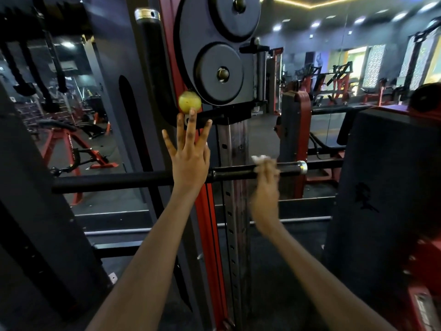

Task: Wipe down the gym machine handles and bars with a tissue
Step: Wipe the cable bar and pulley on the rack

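white tissue (261, 160) clutched in blurred right hand (266, 187), seemingly against bar (133, 180); left hand (188, 161) raised, fingers splayed, empty.

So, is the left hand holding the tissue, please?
No, the left hand is open and empty; the right hand presses the tissue on the bar.

Left hand (189, 161) raised, fingers splayed; blurred right hand (266, 185) apparently in closed grip.

Dim gym; ceiling spotlights (315, 24) glare upper right, right hand (266, 187) motion-blurred, edges bend from wide-angle distortion.
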`<move>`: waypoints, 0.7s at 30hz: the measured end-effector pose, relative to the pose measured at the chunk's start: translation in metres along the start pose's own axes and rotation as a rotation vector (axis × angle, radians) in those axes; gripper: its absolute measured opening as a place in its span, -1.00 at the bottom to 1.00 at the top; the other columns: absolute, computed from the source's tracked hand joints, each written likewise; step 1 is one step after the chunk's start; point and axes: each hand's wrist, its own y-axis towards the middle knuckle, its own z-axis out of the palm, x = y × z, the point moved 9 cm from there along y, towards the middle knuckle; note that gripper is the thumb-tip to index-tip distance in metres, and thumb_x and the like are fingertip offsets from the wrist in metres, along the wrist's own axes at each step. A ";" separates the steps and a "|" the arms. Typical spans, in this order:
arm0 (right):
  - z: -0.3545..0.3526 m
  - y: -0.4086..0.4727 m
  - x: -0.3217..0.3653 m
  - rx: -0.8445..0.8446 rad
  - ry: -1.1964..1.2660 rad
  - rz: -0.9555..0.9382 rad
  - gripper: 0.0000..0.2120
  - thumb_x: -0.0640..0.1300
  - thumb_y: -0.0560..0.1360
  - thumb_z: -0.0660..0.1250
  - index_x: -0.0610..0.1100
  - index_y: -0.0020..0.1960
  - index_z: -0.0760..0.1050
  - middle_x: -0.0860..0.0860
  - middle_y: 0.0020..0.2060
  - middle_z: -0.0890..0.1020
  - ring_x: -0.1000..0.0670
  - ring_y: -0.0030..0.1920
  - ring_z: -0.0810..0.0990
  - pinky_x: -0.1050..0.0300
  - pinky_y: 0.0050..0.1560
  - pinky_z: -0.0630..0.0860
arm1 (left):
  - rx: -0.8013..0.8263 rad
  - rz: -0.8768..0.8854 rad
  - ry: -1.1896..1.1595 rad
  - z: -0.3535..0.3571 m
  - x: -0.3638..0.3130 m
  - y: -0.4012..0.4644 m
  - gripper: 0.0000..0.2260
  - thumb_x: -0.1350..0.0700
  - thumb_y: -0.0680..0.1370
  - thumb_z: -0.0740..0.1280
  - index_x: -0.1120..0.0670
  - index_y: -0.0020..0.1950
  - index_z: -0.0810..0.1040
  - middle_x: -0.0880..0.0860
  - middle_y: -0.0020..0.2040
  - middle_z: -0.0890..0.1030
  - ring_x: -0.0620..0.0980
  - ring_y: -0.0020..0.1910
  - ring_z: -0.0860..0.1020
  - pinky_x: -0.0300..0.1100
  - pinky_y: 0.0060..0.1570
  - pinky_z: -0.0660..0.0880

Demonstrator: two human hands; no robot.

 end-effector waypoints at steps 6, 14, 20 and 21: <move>0.035 -0.022 0.043 0.178 -0.036 -0.478 -0.25 -0.49 0.41 0.03 -0.13 0.54 -0.06 -0.03 0.53 -0.04 0.04 0.53 -0.11 -0.07 0.51 -0.02 | 0.014 0.026 0.073 -0.007 0.002 0.000 -0.52 0.18 0.62 0.18 -0.03 0.54 0.23 0.09 0.54 0.01 0.09 0.56 -0.04 0.32 0.43 -0.02; 0.004 0.022 -0.052 0.126 0.053 -0.025 -0.21 -0.50 0.46 0.11 -0.02 0.53 -0.12 0.01 0.52 -0.10 -0.12 0.50 0.11 -0.07 0.38 0.33 | -0.006 -0.026 0.067 -0.003 -0.001 0.001 -0.53 0.17 0.66 0.09 -0.05 0.56 0.11 -0.10 0.54 -0.39 -0.04 0.54 -0.30 0.24 0.48 -0.01; -0.003 0.057 -0.088 0.122 -0.148 0.019 -0.31 -0.51 0.47 0.15 -0.17 0.53 0.07 -0.10 0.51 0.12 -0.10 0.50 0.12 -0.05 0.49 0.09 | -0.010 -0.039 0.074 -0.005 0.001 0.001 -0.51 0.19 0.64 0.12 -0.03 0.56 0.12 -0.11 0.53 -0.41 -0.06 0.53 -0.30 0.24 0.48 0.01; -0.006 0.064 -0.100 0.123 -0.126 0.110 -0.38 -0.47 0.49 0.17 -0.21 0.51 0.14 -0.16 0.48 0.21 -0.12 0.44 0.25 -0.06 0.45 0.23 | -0.007 -0.044 0.080 -0.005 0.000 0.001 -0.50 0.20 0.64 0.14 -0.03 0.56 0.11 -0.11 0.53 -0.41 -0.05 0.53 -0.31 0.23 0.48 0.00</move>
